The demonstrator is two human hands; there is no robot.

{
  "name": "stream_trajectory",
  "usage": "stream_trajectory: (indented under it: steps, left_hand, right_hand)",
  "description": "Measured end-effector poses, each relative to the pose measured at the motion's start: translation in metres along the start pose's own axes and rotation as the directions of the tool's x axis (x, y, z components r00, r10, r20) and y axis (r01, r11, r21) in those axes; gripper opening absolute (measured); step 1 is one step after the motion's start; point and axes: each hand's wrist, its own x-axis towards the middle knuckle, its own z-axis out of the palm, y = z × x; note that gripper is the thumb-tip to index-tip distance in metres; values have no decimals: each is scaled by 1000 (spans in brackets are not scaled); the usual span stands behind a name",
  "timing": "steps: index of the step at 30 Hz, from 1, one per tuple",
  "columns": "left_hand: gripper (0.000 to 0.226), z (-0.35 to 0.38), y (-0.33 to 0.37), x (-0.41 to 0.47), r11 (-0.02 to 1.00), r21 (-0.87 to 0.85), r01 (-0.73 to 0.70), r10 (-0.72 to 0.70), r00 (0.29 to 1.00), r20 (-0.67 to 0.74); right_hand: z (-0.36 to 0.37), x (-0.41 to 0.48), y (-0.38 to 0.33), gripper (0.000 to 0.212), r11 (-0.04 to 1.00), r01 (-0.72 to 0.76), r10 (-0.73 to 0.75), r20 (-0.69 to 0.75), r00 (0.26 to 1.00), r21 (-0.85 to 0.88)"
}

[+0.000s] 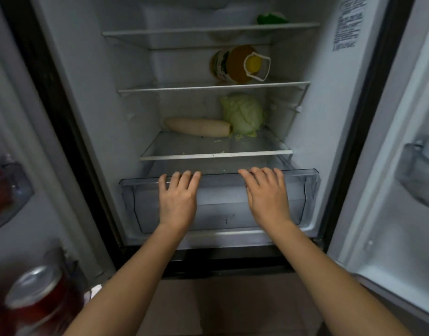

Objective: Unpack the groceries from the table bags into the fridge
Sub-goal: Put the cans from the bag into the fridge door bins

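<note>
The fridge stands open in front of me. At its bottom is a clear plastic drawer (pixel 310 190). My left hand (pixel 178 200) and my right hand (pixel 268 196) both lie flat against the drawer's front, fingers straight, fingertips at its top rim. On the lowest shelf (pixel 215 156) a white radish (pixel 197 127) lies beside a pale green cabbage (pixel 242 113). A yellow bottle of oil (pixel 237 64) lies on its side on the shelf above. Something green (pixel 271 18) sits on the top shelf.
The left door (pixel 4 190) holds red packets in a bin, and red cans (pixel 38 301) stand in a lower bin. The right door (pixel 390 190) is swung open with a clear bin (pixel 419 170). Brown floor lies below.
</note>
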Motion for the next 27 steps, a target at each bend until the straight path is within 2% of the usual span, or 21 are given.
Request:
stream_trajectory:
  steps: [3, 10, 17, 20, 22, 24, 27]
  left_hand:
    - [50, -19, 6, -20, 1000, 0, 9, -9, 1000, -10]
    - [63, -56, 23, -49, 999, 7, 50, -51, 994, 97]
    - [75, -75, 24, -50, 999, 11, 38, -39, 959, 281]
    - [72, -85, 22, -54, 1000, -12, 28, -22, 935, 353]
    - [67, -93, 21, -60, 999, -29, 30, -17, 930, 368]
    - [62, -102, 18, -74, 997, -59, 53, -27, 930, 366]
    - [56, -114, 12, -113, 987, -102, 127, -94, 955, 283]
  right_hand:
    - [-24, -15, -4, 40, 1000, 9, -9, 1, 1000, 10]
    - [-54, -36, -10, 47, 1000, -11, 10, 92, 996, 9]
    - [-68, -32, -8, 57, 1000, -11, 11, 271, 962, -2]
    - [-82, -32, -9, 59, 1000, -11, 8, 395, 919, 6]
    - [-93, -35, -14, 59, 998, -60, 40, 440, 897, 32]
    - [-101, -47, -22, 57, 989, -118, 70, 422, 904, 88]
    - [-105, -75, -37, 61, 967, -180, 99, 384, 918, 180]
